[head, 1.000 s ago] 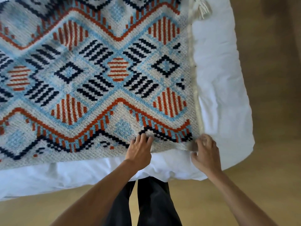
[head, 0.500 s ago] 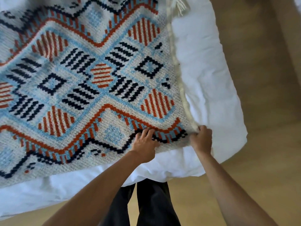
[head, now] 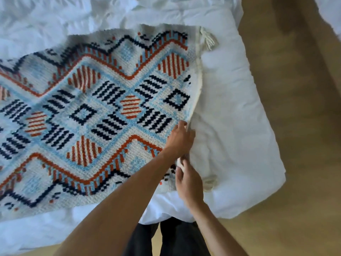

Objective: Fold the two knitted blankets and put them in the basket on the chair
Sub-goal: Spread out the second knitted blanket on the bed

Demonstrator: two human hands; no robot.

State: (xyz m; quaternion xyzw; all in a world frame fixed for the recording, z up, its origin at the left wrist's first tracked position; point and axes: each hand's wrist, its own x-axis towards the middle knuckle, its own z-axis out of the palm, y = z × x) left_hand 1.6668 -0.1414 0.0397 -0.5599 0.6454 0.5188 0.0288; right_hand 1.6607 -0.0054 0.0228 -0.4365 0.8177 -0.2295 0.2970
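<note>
Blanket: I saw one knitted blanket (head: 96, 115) spread over the left and middle of the bed, patterned in orange, navy and pale blue on cream. Its left part ran out of my view.
Left hand: the left hand (head: 181, 138) reached across the blanket to its right edge, and its fingers (head: 181, 125) were curled over the slightly lifted cream border, grasping it.
Right hand: the right hand (head: 190, 183) sat nearer to me, just beside the left one at the near right corner. Its fingers (head: 180, 175) pinched the same border.
Far tassel: the cream far tassel (head: 208, 40) lay at the blanket's far right corner.
Near tassel: the near tassel (head: 210, 182) lay just right of the right hand.
Duvet: a white duvet (head: 230, 108) lay under the blanket and showed bare on its right.
Floor: the wooden floor (head: 304, 163) filled the right side.
</note>
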